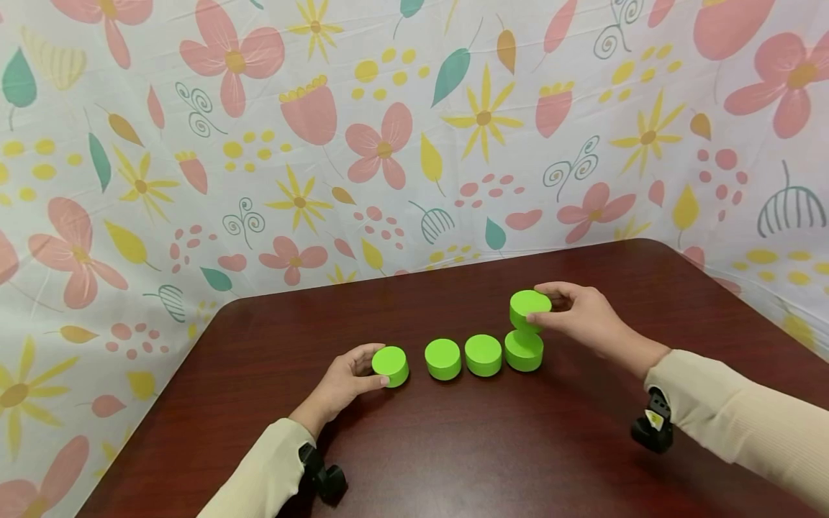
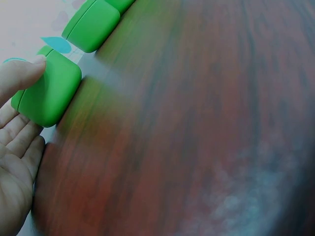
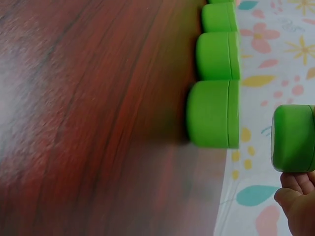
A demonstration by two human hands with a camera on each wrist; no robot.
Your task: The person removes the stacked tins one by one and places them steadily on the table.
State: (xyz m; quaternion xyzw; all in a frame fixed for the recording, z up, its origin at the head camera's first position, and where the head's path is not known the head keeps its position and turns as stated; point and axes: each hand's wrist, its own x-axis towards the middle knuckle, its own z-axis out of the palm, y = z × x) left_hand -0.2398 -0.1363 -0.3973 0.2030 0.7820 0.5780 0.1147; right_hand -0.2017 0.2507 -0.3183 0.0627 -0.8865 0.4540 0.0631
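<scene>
Several small round green jars form a row on the dark wooden table; in the wrist views a seam runs below each lid. My left hand (image 1: 346,378) holds the leftmost jar (image 1: 391,365) between thumb and fingers, with the jar standing at the table surface. Its thumb lies along the jar's side in the left wrist view. Raised above the table, my right hand (image 1: 586,316) grips another jar (image 3: 294,138) by its sides. Below that one stands the rightmost jar (image 3: 212,114) of the row, with a gap between them in the right wrist view.
Two more green jars, one left (image 1: 443,359) and one right (image 1: 483,355), stand between the hands. A flowered cloth (image 1: 382,144) hangs behind the table (image 1: 453,446). Black wrist cameras are strapped to both sleeves.
</scene>
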